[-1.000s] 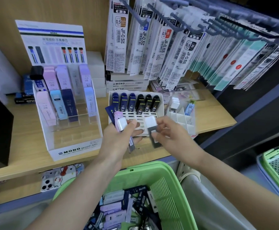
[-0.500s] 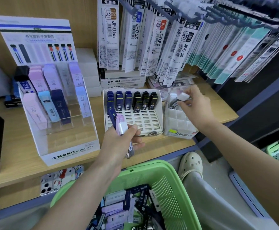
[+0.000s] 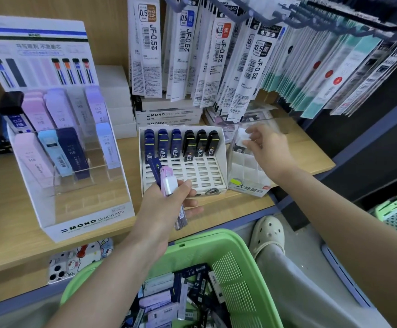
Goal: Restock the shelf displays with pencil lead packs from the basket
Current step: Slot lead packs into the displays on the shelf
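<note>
Packs of pencil lead (image 3: 166,183), navy, lilac and white, fill your left hand (image 3: 162,214); your right hand (image 3: 269,147), fingers loose, reaches into a clear compartmented box (image 3: 247,166) beside the white "MONO graph MG" display (image 3: 86,223).

grid tray (image 3: 218,166) between tiered display (image 3: 84,218) and clear box (image 3: 244,171)

wooden shelf (image 3: 8,235), three display racks (image 3: 84,185), stacked boxes (image 3: 169,114)

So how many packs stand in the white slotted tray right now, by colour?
Blue packs: 3 columns showing; the leftmost seems to have a second pack in front, so perhaps 4
Black packs: 3
Total in the tray: 6, possibly 7
</note>
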### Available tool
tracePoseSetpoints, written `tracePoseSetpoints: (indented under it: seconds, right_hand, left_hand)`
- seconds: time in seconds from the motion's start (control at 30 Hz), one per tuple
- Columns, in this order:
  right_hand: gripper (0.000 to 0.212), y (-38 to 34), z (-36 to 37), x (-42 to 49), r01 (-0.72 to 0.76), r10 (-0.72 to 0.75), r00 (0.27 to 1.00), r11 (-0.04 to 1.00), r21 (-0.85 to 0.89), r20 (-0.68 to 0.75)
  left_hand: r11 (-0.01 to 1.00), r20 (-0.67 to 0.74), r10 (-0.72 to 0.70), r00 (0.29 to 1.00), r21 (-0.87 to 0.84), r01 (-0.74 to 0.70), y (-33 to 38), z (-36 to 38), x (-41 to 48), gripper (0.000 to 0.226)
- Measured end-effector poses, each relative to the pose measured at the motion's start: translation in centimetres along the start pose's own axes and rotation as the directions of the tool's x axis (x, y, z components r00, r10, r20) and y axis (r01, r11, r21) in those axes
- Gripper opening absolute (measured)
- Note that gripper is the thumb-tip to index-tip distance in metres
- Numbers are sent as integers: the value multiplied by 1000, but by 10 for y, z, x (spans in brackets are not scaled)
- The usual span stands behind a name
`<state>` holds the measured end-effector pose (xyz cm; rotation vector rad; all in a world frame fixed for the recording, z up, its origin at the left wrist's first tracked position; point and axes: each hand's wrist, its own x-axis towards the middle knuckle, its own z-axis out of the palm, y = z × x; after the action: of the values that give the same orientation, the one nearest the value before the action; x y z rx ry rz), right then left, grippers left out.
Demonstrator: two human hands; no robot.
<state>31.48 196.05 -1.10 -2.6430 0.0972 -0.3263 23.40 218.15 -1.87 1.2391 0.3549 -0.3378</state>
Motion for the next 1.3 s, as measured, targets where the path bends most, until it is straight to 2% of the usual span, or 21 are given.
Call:
tracePoseSetpoints:
  seconds: [0.27, 0.43, 0.57, 0.67, 1.1, 1.2, 1.3]
  right_hand:
    - [6, 3, 4, 6, 7, -9, 998, 1000, -31, -66]
    - [23, -8, 8, -18, -6, -1, 995, 998, -63, -100]
    - [31, -12, 17, -65, 92, -84, 995, 985, -144, 59]
    - [23, -5, 22, -83, 188, -180, 982, 968, -166, 65]
    - [18, 22, -6, -84, 151, -133, 987, 957, -248, 85]
    - [26, 6, -8, -92, 179, -168, 983, 957, -227, 69]
    - [31, -24, -10, -104, 203, -198, 977, 977, -59, 79]
  left_hand:
    - [1000, 1, 3, 1000, 14, -3, -2, 2, 0, 9]
    - [1000, -9, 12, 1000, 26, -11, -3, 3, 1, 10]
    - [1000, -13, 13, 1000, 26, -13, -4, 4, -1, 7]
    - [1000, 1, 9, 1000, 23, -9, -5, 4, -3, 6]
    - [998, 55, -8, 998, 59, 5, -11, 8, -12, 8]
    - [990, 84, -29, 996, 143, 17, -9, 6, -16, 11]
    - [941, 141, -61, 988, 339, 10, -7, 3, -22, 18]
